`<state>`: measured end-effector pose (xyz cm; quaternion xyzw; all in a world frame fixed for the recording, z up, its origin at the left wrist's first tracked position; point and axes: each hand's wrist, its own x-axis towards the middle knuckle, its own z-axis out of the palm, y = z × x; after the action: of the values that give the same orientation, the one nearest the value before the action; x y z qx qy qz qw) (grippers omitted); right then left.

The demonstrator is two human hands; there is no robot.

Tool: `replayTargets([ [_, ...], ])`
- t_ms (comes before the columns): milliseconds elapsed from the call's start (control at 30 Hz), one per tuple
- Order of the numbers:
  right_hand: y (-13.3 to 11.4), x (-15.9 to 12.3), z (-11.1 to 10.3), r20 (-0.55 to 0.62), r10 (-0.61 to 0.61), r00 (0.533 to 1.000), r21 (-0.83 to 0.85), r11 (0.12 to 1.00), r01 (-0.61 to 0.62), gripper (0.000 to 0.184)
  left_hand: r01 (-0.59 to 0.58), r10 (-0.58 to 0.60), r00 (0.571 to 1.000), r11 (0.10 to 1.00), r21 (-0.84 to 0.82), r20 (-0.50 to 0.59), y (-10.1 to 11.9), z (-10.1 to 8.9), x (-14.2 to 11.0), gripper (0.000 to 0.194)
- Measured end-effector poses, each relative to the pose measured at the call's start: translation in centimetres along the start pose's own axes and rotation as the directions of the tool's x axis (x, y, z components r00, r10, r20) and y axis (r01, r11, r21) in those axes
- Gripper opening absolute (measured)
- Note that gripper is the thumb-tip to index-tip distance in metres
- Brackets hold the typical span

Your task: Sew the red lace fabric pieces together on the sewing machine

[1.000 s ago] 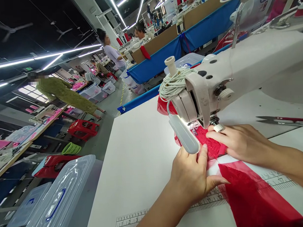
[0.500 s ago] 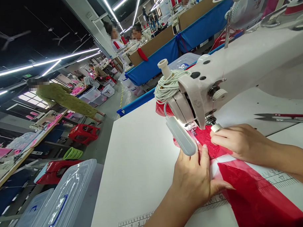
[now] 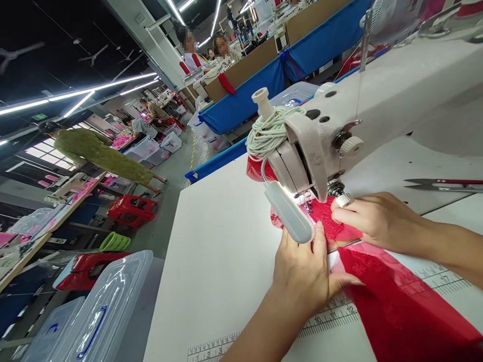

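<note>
A red lace fabric (image 3: 326, 218) lies beneath the needle area of a white sewing machine (image 3: 404, 85), close to the presser foot (image 3: 308, 205). My left hand (image 3: 302, 276) rests flat on its near edge, fingers stretched forward and thumb spread to the side. The lamp (image 3: 290, 213) partly hides those fingertips. Right of the needle, my right hand (image 3: 379, 221) has curled fingers gripping the lace, with the fingertips partly hidden by the tension knob (image 3: 343, 199). A longer sheer red part (image 3: 404, 307) trails over the tabletop toward me.
Thread snips (image 3: 447, 185) lie right of the machine arm. A printed ruler scale (image 3: 333, 315) crosses the white table (image 3: 212, 256). Lidded plastic bins (image 3: 107, 317) stand left of it. A person in olive clothing (image 3: 101, 149) stands in the aisle, near a red stool (image 3: 131, 208).
Both hands have shifted slightly up and left with the red lace, toward the presser foot. The trailing red part has been drawn along a little. The view has shifted slightly.
</note>
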<state>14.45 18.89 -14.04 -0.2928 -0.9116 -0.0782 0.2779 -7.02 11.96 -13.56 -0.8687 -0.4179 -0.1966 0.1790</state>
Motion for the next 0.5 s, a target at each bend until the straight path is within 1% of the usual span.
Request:
replayTargets([
  [133, 0.1, -0.2, 0.2, 0.013, 0.015, 1.0, 0.012, 1.0, -0.015, 0.024, 0.016, -0.015, 1.0, 1.0, 0.017, -0.02, 0.1, 0.1, 0.1, 0.093],
  [233, 0.1, -0.6, 0.5, -0.007, 0.02, 1.0, 0.038, 0.999, -0.02, 0.028, 0.013, -0.012, 1.0, 0.999, 0.041, -0.025, 0.0, 0.0, 0.1, 0.086],
  [300, 0.2, -0.9, 0.6, -0.013, 0.034, 0.999, 0.048, 0.998, -0.033, 0.029, 0.012, -0.012, 1.0, 0.999, 0.05, -0.006, -0.1, -0.3, 0.2, 0.075],
  [400, 0.3, -1.4, 0.9, -0.01, 0.041, 0.999, 0.051, 0.998, -0.04, 0.027, 0.03, -0.031, 0.999, 0.999, 0.022, 0.03, -0.2, -0.7, 0.6, 0.047],
  [500, 0.4, -2.0, 1.3, -0.016, 0.089, 0.996, 0.065, 0.994, -0.088, 0.034, 0.125, -0.125, 0.992, 0.99, -0.061, -0.003, -0.1, -0.5, 1.0, 0.022],
])
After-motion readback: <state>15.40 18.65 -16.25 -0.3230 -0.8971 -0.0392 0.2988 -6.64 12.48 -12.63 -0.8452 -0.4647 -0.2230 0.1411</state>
